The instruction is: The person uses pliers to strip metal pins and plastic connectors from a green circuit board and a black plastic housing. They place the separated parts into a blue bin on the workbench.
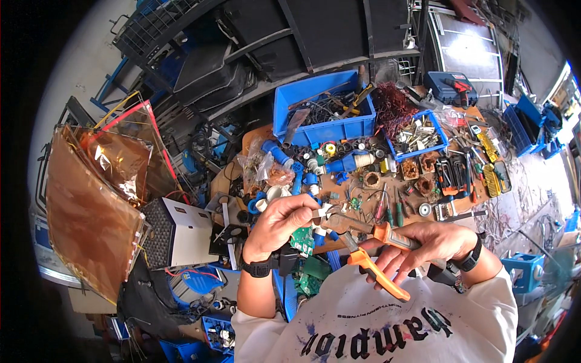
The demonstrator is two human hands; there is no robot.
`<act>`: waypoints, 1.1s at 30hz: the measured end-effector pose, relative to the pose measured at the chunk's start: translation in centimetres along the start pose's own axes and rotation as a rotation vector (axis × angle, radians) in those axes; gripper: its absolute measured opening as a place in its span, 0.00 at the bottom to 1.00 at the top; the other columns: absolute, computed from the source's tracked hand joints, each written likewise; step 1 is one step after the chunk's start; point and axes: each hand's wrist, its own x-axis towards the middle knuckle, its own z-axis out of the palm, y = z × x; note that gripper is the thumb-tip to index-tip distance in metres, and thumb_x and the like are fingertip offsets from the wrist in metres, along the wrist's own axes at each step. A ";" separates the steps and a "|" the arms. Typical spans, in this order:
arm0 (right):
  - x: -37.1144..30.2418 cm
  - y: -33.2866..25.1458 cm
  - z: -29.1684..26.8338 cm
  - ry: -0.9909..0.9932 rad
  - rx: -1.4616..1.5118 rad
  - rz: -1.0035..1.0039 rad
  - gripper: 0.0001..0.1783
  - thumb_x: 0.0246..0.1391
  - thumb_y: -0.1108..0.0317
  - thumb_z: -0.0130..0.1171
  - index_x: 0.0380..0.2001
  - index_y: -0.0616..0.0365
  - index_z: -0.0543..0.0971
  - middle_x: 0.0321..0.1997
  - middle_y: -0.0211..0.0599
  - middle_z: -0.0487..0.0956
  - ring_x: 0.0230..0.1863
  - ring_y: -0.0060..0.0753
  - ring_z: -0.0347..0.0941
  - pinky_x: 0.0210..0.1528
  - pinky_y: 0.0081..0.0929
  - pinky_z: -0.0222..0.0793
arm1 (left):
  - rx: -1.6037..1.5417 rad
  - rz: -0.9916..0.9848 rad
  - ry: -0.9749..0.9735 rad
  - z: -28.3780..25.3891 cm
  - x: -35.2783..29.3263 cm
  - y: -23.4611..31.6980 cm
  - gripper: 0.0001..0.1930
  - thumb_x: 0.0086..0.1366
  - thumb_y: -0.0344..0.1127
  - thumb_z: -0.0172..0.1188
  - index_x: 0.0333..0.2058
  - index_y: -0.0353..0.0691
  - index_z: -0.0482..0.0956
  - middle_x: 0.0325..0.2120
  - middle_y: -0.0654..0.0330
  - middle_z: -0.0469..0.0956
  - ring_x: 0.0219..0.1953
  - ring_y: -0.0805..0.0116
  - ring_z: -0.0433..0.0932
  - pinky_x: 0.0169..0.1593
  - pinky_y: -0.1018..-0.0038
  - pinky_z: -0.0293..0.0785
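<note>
My left hand (283, 222) is closed, pinching a small whitish metal-looking piece (324, 211) between thumb and fingers. Orange-and-grey-handled pliers (367, 266) lie in my right hand (437, 243), their handles spread apart and its fingers between and around them. The pliers' jaws point left, right beside the small piece; whether they touch it I cannot tell. Just below my left fingers is a green circuit board (302, 241). Several screwdrivers, among them a green-handled one (399, 213), lie on the bench beyond the pliers.
A deep blue bin (330, 131) of tools and cables stands at the back. Beside it are a dark red wire tangle (394, 107) and a shallow blue tray (417, 153) of metal parts. Blue pipe fittings (277, 152) crowd the bench. At left stands a white box (192, 233).
</note>
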 end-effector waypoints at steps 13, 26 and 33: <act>-0.5 0.2 0.5 0.066 -0.078 0.009 0.22 0.59 0.75 0.56 0.56 0.68 0.68 0.45 0.50 0.80 0.46 0.39 0.80 0.41 0.28 0.78 | 0.095 0.012 0.011 0.3 -0.3 0.3 0.18 0.69 0.45 0.58 0.38 0.32 0.79 0.27 0.67 0.77 0.30 0.81 0.72 0.36 0.81 0.69; -0.5 0.1 1.7 0.219 -0.163 0.021 0.11 0.61 0.71 0.56 0.44 0.65 0.71 0.37 0.39 0.78 0.36 0.29 0.79 0.35 0.26 0.79 | -0.108 -0.018 0.101 1.2 -0.5 -0.6 0.16 0.69 0.43 0.57 0.40 0.33 0.78 0.30 0.66 0.79 0.34 0.79 0.76 0.39 0.82 0.71; -0.4 0.3 2.0 0.272 -0.218 -0.053 0.11 0.61 0.72 0.56 0.45 0.63 0.70 0.38 0.36 0.76 0.36 0.26 0.78 0.33 0.25 0.76 | -0.197 -0.057 0.092 1.1 -0.8 -1.4 0.19 0.70 0.49 0.55 0.38 0.35 0.77 0.30 0.68 0.76 0.27 0.84 0.67 0.31 0.87 0.63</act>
